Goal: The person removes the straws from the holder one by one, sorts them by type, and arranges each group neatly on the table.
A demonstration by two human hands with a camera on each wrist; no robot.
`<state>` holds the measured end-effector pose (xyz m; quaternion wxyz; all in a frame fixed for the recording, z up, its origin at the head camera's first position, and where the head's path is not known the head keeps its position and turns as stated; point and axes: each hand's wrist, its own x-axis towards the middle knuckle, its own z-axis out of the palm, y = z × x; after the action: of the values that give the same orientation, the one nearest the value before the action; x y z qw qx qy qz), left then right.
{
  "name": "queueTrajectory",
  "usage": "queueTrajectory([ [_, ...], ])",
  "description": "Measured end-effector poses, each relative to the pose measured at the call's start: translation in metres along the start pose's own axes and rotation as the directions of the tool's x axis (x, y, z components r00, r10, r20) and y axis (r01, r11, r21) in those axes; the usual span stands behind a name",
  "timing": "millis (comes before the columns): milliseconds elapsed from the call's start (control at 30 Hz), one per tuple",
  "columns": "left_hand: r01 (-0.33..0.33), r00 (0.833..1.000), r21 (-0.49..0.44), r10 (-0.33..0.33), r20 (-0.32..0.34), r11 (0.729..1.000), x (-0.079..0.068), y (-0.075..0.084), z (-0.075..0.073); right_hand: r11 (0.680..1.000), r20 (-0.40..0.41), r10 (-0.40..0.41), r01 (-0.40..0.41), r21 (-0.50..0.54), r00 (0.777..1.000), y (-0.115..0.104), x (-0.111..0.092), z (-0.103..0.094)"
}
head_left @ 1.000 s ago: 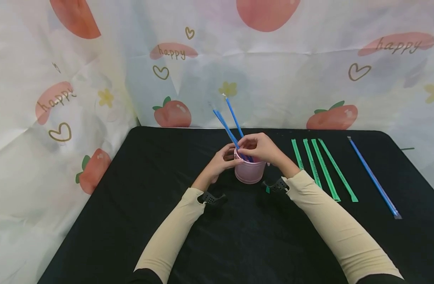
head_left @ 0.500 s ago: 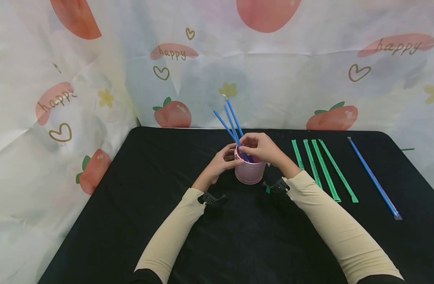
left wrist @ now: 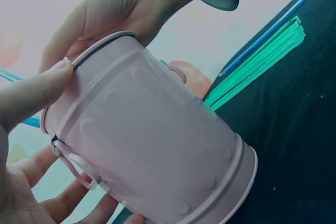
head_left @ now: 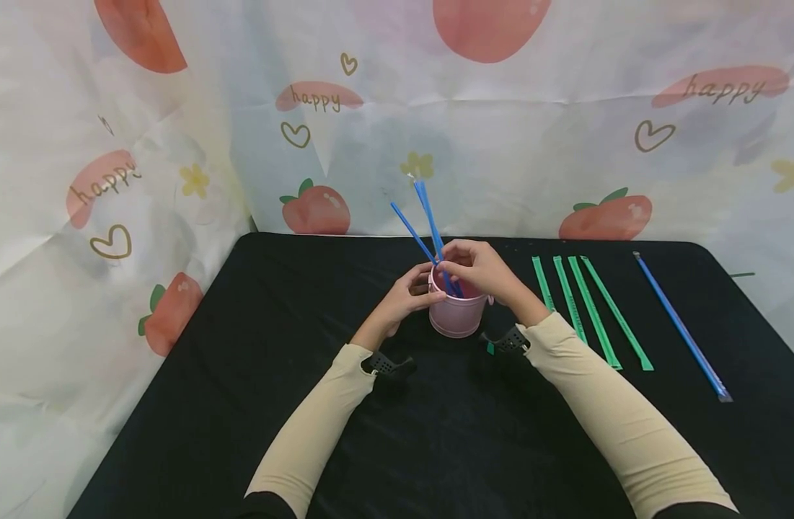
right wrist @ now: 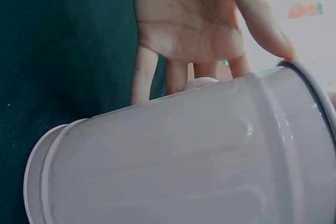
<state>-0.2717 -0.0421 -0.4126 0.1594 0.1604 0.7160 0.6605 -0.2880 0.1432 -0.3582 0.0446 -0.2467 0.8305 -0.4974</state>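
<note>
A small pink bucket (head_left: 458, 317) stands on the black table, with several blue straws (head_left: 428, 207) leaning out of it toward the back left. My left hand (head_left: 402, 297) steadies the bucket: its thumb (left wrist: 42, 90) lies at the rim and its fingers spread round the side by a small handle loop (left wrist: 79, 166). Above the opening, my right hand (head_left: 477, 265) pinches a blue straw with thumb and forefinger. In the right wrist view the bucket wall (right wrist: 157, 156) hides the straws, and the hand behind it is my left.
Several green-wrapped straws (head_left: 591, 310) lie side by side right of the bucket, partly behind my right sleeve. Farther right lies a long blue straw (head_left: 682, 328) in a clear wrapper. A tiny green piece (head_left: 490, 347) shows near my right wrist. A printed cloth (head_left: 500, 144) hangs behind the table.
The straw in my right hand has swung rightward, away from the left straw and against the right one. My right fingers shifted slightly right and up; my left hand stayed on the bucket.
</note>
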Motion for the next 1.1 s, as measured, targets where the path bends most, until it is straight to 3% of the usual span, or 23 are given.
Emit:
queueTrajectory([
  [633, 0.043, 0.998, -0.009, -0.043, 0.039, 0.999, 0.0001, 0.0056, -0.0021, 0.987, -0.082, 0.015, -0.002, 0.162, 0.996, 0.0022, -0.0021, -0.0044],
  [1100, 0.015, 1.000, 0.000, -0.015, 0.002, 1.000, 0.0000, 0.0014, -0.0003, 0.935, -0.134, 0.057, -0.006, 0.354, 0.989, 0.0008, -0.0015, -0.0090],
])
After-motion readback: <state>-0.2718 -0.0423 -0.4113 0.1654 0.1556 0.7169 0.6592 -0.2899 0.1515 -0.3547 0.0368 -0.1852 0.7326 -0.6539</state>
